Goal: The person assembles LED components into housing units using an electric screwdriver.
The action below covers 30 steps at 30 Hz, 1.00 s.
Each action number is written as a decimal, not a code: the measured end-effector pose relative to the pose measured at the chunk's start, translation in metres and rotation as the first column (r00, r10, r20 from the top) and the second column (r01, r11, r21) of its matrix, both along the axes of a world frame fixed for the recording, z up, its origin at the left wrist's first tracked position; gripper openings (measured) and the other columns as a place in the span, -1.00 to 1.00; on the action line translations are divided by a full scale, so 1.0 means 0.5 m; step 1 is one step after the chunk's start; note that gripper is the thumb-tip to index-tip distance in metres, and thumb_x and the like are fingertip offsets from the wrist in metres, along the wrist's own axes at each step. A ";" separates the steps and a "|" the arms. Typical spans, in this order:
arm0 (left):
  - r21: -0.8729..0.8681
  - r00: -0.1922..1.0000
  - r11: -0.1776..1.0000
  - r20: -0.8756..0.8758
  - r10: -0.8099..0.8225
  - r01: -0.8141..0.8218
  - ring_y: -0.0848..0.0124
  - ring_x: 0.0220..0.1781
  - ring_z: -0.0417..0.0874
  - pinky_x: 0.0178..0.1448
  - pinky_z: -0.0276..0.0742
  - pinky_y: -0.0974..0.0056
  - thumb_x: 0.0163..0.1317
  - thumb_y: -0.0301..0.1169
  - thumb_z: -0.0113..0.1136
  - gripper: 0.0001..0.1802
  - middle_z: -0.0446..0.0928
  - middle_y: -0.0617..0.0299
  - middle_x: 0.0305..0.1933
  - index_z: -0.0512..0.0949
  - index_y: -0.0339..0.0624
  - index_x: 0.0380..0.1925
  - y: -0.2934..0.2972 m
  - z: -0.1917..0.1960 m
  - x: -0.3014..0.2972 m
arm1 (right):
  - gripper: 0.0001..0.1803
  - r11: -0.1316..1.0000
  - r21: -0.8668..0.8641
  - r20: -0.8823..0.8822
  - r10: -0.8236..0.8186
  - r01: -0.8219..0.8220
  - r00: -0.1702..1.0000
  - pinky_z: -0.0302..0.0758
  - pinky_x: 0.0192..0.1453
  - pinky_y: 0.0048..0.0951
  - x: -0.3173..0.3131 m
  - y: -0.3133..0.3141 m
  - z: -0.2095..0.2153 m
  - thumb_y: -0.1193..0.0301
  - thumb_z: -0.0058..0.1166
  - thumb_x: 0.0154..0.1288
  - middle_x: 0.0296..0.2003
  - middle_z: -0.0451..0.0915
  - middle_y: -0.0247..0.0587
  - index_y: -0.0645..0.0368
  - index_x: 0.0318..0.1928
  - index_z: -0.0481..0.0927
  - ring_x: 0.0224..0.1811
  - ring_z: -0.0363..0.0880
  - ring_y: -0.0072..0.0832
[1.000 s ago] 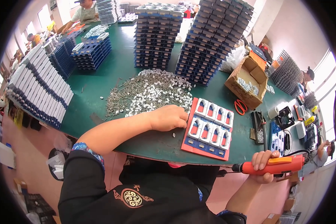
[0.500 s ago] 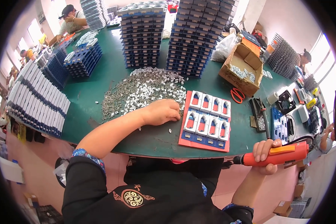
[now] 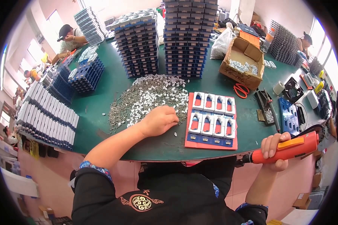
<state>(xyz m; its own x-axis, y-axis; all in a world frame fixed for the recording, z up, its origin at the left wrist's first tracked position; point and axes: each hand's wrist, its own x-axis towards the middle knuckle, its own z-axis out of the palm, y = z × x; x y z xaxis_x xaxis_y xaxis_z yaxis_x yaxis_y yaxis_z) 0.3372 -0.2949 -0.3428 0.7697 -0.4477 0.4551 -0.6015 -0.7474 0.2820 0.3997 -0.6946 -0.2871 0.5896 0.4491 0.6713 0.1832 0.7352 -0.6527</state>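
Note:
My left hand (image 3: 159,120) rests at the near right edge of a pile of screws (image 3: 118,115) mixed with small white-silver parts (image 3: 148,98). Its fingers are curled together, and whatever is in them is hidden. Just right of it, a red mat (image 3: 191,144) carries two rows of white housings (image 3: 195,129) seated on blue boards (image 3: 214,141). My right hand (image 3: 273,150) is wrapped round an orange-red electric screwdriver (image 3: 306,144), held beyond the table's front edge with its dark tip pointing left.
Tall stacks of blue trays (image 3: 186,41) stand behind the pile, with white-and-blue stacks (image 3: 49,116) at left. On the right are a cardboard box (image 3: 251,80) of small parts, red scissors (image 3: 241,90), a soldering iron (image 3: 274,112) and a small fan (image 3: 293,89). Co-workers (image 3: 69,39) sit farther off.
The whole view has shifted a little, the near things sliding rightward. My left hand stays at the pile's edge, and my right hand keeps its grip on the screwdriver.

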 end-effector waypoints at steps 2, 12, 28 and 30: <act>0.007 0.983 0.998 -0.170 0.066 -0.066 0.12 -0.21 0.56 -0.11 0.50 0.10 0.11 -0.38 0.28 -0.90 0.53 0.18 -0.35 0.63 -0.16 -0.41 -0.014 0.003 -0.008 | -0.29 1.000 0.006 -0.003 -0.002 0.002 1.000 0.42 -0.36 -0.52 0.000 0.003 -0.001 0.32 0.46 0.00 -0.43 0.52 -0.30 0.19 0.13 0.35 -0.44 0.54 -0.48; 0.010 0.901 0.952 -0.320 0.292 -0.305 0.11 -0.17 0.58 -0.08 0.51 0.11 0.15 -0.36 0.28 -0.88 0.54 0.15 -0.34 0.64 -0.17 -0.39 -0.046 -0.009 -0.013 | -0.28 1.000 -0.008 0.000 0.000 0.000 1.000 0.43 -0.35 -0.52 0.002 -0.002 0.000 0.32 0.46 -0.01 -0.43 0.53 -0.30 0.19 0.13 0.35 -0.45 0.55 -0.48; -0.118 0.923 0.988 -0.381 0.051 -0.104 0.09 -0.16 0.55 -0.08 0.47 0.09 0.23 -0.44 0.18 -0.92 0.50 0.12 -0.31 0.60 -0.19 -0.33 -0.031 -0.001 -0.060 | -0.27 1.000 0.025 -0.013 0.012 -0.012 1.000 0.42 -0.36 -0.52 0.002 -0.013 -0.018 0.34 0.45 -0.04 -0.43 0.52 -0.32 0.18 0.14 0.34 -0.45 0.53 -0.49; -0.079 0.942 0.993 -0.332 0.056 -0.087 0.09 -0.19 0.54 -0.11 0.47 0.08 0.21 -0.44 0.21 -0.92 0.50 0.12 -0.33 0.60 -0.20 -0.34 -0.031 -0.009 -0.059 | -0.27 1.000 0.021 -0.010 0.013 -0.013 1.000 0.42 -0.37 -0.52 0.004 -0.011 -0.018 0.34 0.45 -0.04 -0.44 0.52 -0.32 0.17 0.13 0.35 -0.46 0.53 -0.49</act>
<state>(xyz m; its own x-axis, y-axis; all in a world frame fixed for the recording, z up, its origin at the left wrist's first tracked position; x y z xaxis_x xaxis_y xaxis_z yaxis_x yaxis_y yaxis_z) 0.3076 -0.3105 -0.3470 0.9115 -0.3547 0.2081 -0.4102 -0.7464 0.5240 0.4017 -0.7002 -0.2960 0.5903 0.4429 0.6748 0.1672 0.7508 -0.6390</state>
